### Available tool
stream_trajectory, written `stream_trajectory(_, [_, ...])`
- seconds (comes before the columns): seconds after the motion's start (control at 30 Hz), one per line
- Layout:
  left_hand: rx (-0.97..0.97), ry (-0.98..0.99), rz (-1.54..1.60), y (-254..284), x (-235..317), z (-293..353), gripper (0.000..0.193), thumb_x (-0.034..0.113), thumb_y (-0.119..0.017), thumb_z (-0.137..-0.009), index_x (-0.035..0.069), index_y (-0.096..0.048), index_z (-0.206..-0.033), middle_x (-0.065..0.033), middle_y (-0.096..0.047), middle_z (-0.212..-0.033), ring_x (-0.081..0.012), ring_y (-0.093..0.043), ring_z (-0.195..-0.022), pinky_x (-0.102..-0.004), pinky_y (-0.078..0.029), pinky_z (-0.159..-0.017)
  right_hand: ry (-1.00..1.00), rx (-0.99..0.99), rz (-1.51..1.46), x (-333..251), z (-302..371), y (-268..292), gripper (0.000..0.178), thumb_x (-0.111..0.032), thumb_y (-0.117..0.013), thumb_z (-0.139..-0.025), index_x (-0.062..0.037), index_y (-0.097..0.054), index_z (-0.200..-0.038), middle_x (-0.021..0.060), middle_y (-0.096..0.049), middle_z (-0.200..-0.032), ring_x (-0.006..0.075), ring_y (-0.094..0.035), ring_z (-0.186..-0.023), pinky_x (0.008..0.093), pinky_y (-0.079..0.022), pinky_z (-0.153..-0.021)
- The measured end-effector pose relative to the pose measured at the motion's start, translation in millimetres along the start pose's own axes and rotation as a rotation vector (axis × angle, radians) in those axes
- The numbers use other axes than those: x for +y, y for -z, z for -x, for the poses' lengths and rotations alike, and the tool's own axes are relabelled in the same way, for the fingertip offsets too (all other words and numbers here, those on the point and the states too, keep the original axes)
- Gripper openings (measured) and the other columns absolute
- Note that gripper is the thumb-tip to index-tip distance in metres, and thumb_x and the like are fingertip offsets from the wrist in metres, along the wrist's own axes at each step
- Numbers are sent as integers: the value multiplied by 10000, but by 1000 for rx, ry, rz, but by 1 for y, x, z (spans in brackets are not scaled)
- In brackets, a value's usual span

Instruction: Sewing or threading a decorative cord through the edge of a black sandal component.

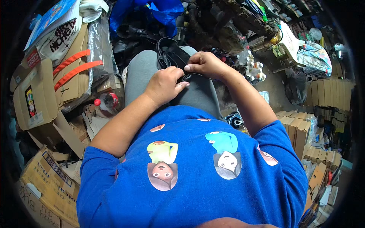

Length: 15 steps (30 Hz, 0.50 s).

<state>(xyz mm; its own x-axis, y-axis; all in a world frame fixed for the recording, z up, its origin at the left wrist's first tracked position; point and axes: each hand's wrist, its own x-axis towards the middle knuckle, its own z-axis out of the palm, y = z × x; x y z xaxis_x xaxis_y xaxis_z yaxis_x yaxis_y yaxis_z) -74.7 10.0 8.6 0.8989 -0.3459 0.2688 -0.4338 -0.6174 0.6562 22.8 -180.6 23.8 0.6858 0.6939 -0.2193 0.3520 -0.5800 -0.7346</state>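
Observation:
Across my lap lies a black strappy item, which looks like a sandal with thin looped straps at its far end. My left hand is closed at its near side, thumb and fingers pinching its edge. From the right, my right hand pinches the same black piece between thumb and forefinger. The two hands nearly meet, with a small dark part showing between them. Exactly what each fingertip grips is partly hidden. Beneath them are my grey trouser legs.
Cardboard boxes and a red-capped bottle stand at my left. Beyond my knees are a blue plastic bag and dark shoes. Several small white-capped bottles and a white chair stand to the right, with stacked boxes nearer.

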Motion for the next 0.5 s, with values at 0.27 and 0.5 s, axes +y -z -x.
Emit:
stream_trajectory(0.27, [55, -19, -87, -4, -4, 8, 266, 251, -735, -718, 63, -584, -831, -107, -566, -777, -312, -602, -715, -403, -492, -657, -194, -49, -242, -20, 23, -2, 347, -310, -675, -867, -23, -550, -715, -61, -485, -643, 29, -408, -621, 243, -345, -528])
stream_trajectory(0.5, [49, -32, -116, -2, 1, 8, 261, 264, -721, -739, 68, -583, -842, -101, -568, -788, -311, -606, -712, -401, -496, -660, -20, -92, 81, -27, 29, 3, 314, -203, -614, -860, 8, -475, -674, 46, -386, -559, 101, -363, -556, 327, -335, -503])
